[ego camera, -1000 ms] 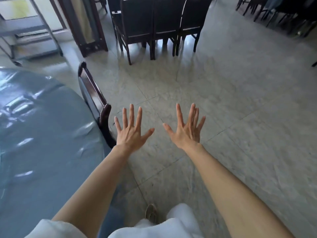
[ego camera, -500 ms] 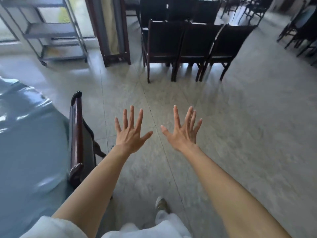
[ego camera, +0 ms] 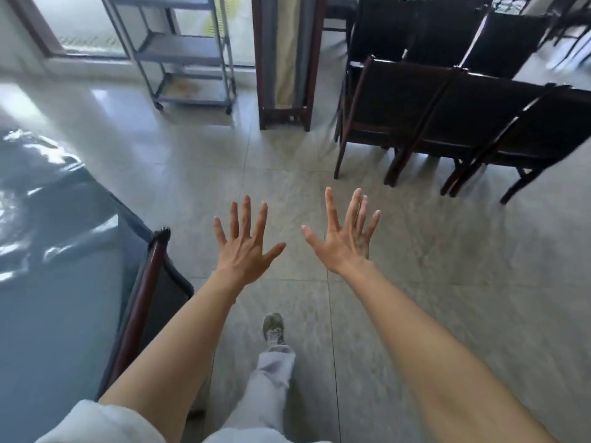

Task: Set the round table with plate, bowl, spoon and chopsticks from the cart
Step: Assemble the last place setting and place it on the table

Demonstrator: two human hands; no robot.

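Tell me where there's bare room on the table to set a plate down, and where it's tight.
The table, under a wrinkled blue cover, shows nothing on it in view, so the stretch beside the chair tucked against its edge is free. Both hands, left hand and right hand, are spread and empty. It is crowded ahead right, where dark chairs stand packed together.
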